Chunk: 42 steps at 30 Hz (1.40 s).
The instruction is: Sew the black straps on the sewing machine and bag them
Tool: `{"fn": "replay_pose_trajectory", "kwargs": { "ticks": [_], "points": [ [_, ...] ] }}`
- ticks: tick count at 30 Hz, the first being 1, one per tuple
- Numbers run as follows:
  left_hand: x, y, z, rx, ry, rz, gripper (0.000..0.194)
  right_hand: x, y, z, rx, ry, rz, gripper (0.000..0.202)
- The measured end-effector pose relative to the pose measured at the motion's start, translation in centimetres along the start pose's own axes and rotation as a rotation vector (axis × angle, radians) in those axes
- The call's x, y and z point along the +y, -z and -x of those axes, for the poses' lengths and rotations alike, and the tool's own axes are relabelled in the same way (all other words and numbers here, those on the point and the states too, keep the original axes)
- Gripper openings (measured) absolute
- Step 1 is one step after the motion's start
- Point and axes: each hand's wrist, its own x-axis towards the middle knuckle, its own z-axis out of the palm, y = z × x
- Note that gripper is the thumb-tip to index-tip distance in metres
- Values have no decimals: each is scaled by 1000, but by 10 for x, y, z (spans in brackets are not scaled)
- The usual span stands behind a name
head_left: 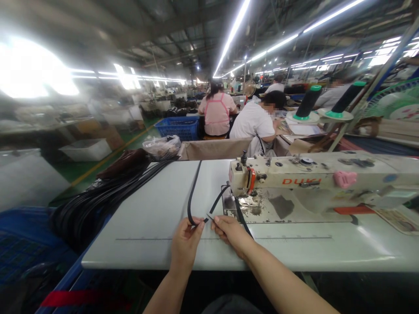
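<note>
Strap (190, 200) pinched near its end over pale table (150, 222)

The strap is narrow and black with a dull surface. It runs from the table's far edge toward the near side, then bends right into the left hand (186, 242), whose thumb and fingers pinch it close to its end. The right hand (231, 233) grasps a small pointed metal tool (210, 216), its tip just beside that end. Near the tip, a second black length (218, 199) slants far and right to the sewing machine (278, 174); whether the two are one piece cannot be told.

The table's near edge is rounded and passes below the forearms; a ruled scale (147, 239) runs parallel to it. On the left, pale tabletop stretches between the strap and a heap of black strips (98, 200), giving the left hand sideways room. On the right, the machine bed lies close beyond the right hand. A cloth-sided bin (212, 149) stands just past the far edge.
</note>
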Motion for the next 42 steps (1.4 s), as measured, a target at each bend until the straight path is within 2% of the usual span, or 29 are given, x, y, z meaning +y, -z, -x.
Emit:
{"fn": "replay_pose_trajectory", "kwargs": {
  "ticks": [2,4,6,9,10,11,13,16,20,24,27,29,31,35,38,42],
  "points": [
    [-2,5,0,-27,31,-25,30,-1,3,4,20,13,45,53],
    [-4,11,-2,-68,68,-76,34,-1,8,11,93,61,178,45],
    [-5,19,-5,-109,104,-115,37,-1,14,21,244,160,510,34],
    [-5,34,-12,-150,175,-70,40,1,26,40,535,298,1167,6],
    [-5,40,-15,-164,211,-49,41,3,31,45,600,295,1317,13],
    [-6,45,-18,-183,249,-41,43,6,35,50,635,269,1427,27],
    [-8,57,-25,-225,299,-83,45,11,42,58,617,167,1562,50],
    [-15,78,-38,-250,289,-220,49,19,48,65,493,61,1640,54],
    [-30,119,-65,-139,247,-468,65,25,49,68,429,78,1686,48],
    [-40,181,-97,-36,189,-845,62,30,52,66,434,105,1706,46],
    [-43,236,-115,56,73,-1085,56,36,56,63,453,130,1697,45],
    [-42,274,-120,107,45,-1214,56,39,58,62,458,151,1692,48],
    [-39,311,-120,172,114,-1328,58,42,61,61,460,179,1691,50],
    [-30,370,-103,261,396,-1452,55,51,66,59,481,246,1693,49],
    [-30,396,-82,279,532,-1447,50,57,70,57,504,283,1693,49],
    [-39,409,-58,280,606,-1419,41,57,71,56,483,301,1698,48]
  ]
}}
